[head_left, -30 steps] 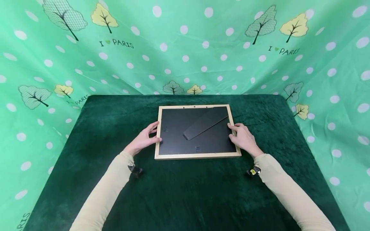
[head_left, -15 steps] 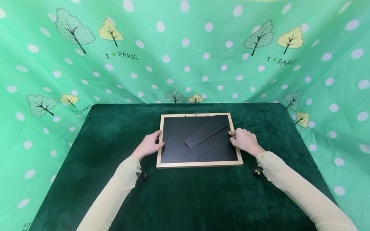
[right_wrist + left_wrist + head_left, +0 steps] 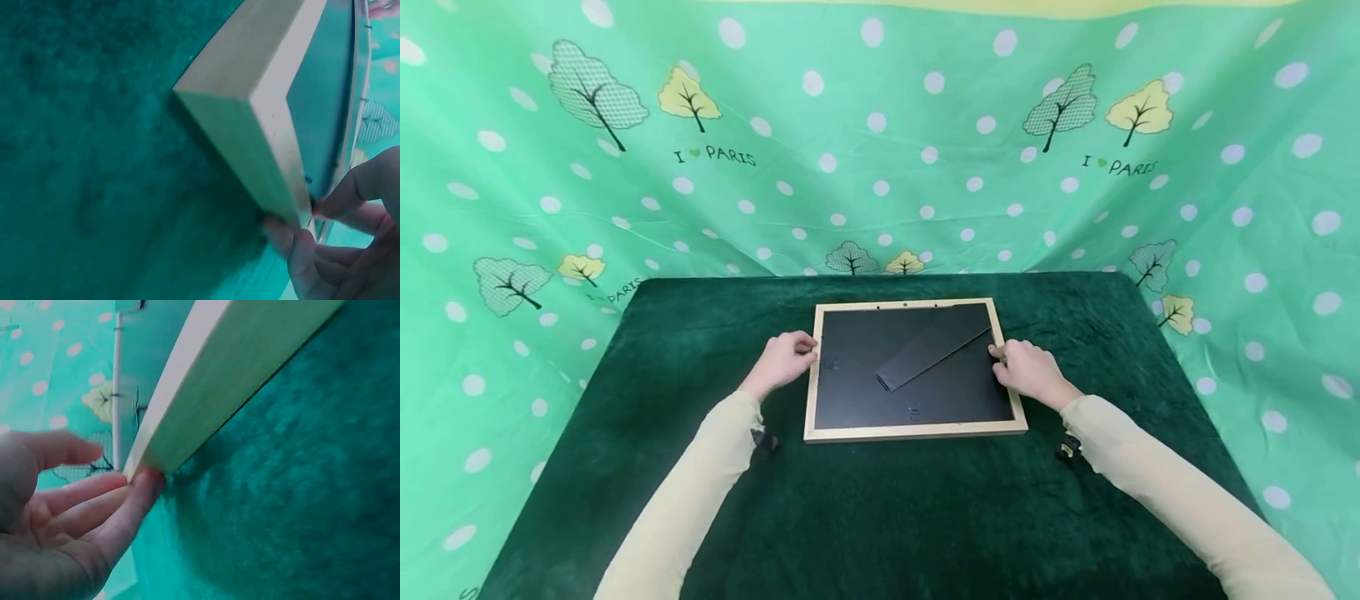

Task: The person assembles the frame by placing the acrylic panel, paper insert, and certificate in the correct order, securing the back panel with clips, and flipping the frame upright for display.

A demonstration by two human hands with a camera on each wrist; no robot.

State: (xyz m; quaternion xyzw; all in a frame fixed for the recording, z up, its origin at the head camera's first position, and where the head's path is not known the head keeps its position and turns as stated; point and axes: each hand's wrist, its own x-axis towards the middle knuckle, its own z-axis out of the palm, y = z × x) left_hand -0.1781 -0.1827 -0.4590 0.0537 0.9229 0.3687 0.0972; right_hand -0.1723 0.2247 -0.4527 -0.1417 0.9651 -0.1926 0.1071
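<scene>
A picture frame (image 3: 915,432) with a pale wooden border lies face down on the dark green cloth. Its black backing board (image 3: 850,392) faces up, and a slanted stand leg (image 3: 925,346) lies flat on it. At the left border, my left hand (image 3: 784,360) touches the outer side with its fingertips. The left wrist view shows that thumb raised apart from the wood. On the opposite side, my right hand (image 3: 1033,371) pinches the border, fingers against the outer side and thumb at the inner edge, as the right wrist view shows. The frame's front is hidden.
Dark green velvety cloth (image 3: 880,517) covers the table. A light green curtain (image 3: 880,150) with white dots and printed trees hangs behind and along both sides. A small dark device (image 3: 765,442) sits at the left wrist and another device (image 3: 1070,447) at the right.
My left thumb has come off the left border, while its fingers stay at the side. The right hand keeps its hold. The head view has tilted upward slightly; the frame lies much the same.
</scene>
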